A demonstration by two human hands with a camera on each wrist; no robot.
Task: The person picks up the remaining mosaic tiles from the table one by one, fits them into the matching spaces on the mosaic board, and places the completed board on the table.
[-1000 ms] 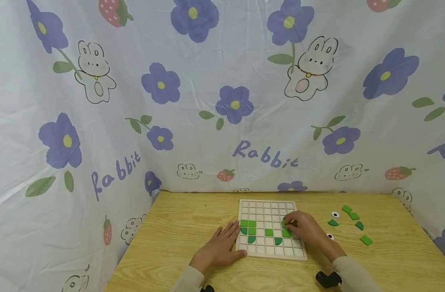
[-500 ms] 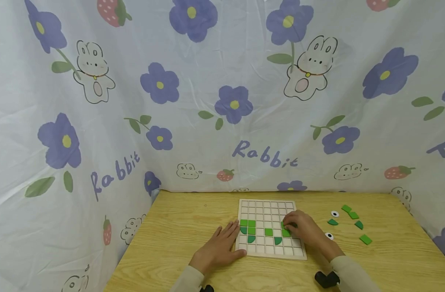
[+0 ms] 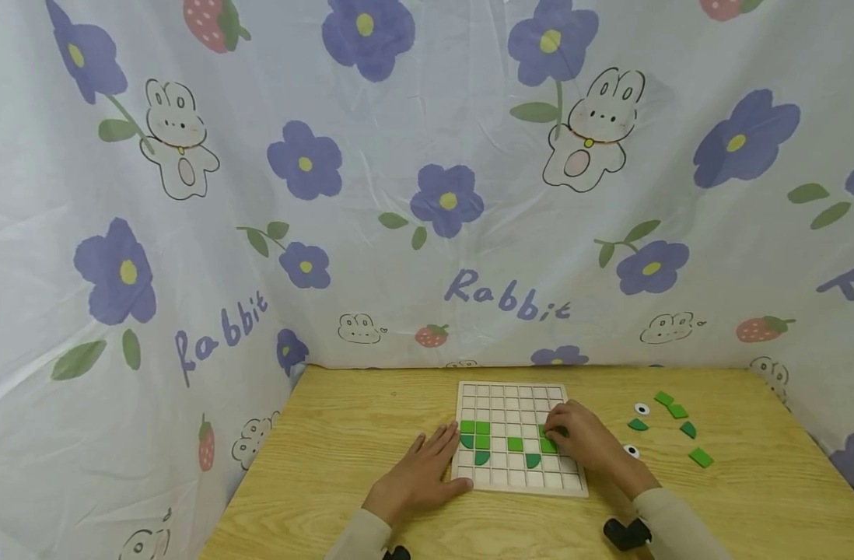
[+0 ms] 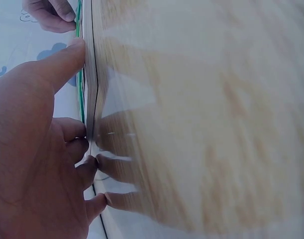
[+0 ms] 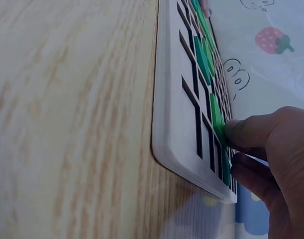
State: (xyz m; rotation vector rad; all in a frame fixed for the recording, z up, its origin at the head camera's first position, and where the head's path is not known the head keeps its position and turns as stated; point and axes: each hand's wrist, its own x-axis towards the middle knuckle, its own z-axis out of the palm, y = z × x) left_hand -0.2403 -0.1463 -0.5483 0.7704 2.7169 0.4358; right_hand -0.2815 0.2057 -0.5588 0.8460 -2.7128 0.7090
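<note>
A pale wooden grid board [image 3: 525, 486] lies on the table, with several bright green square tiles [image 3: 515, 444] and darker green quarter-round tiles [image 3: 533, 460] in its cells. My left hand [image 3: 423, 472] rests at the board's left edge, fingers spread, thumb by the near corner. In the left wrist view, the fingertips [image 4: 94, 204] touch the tabletop. At the board's right side my right hand [image 3: 581, 435] has curled fingers and thumb at a green square tile [image 3: 543, 430], partly hidden by them. Another green tile [image 3: 548, 446] sits just below. The right wrist view has the thumb [image 5: 241, 130] against green pieces.
To the right of the board lie loose green squares [image 3: 701, 457], dark green quarter-rounds [image 3: 688, 429] and white eye pieces [image 3: 642, 409], one partly behind the right wrist. The wooden table [image 3: 329, 435] meets a rabbit-and-flower printed cloth [image 3: 399, 311] at its back and sides.
The right hand's fingers have lowered slightly onto the green square tile, which lies flatter in the grid. The left hand stays put; the head view shifts a little.
</note>
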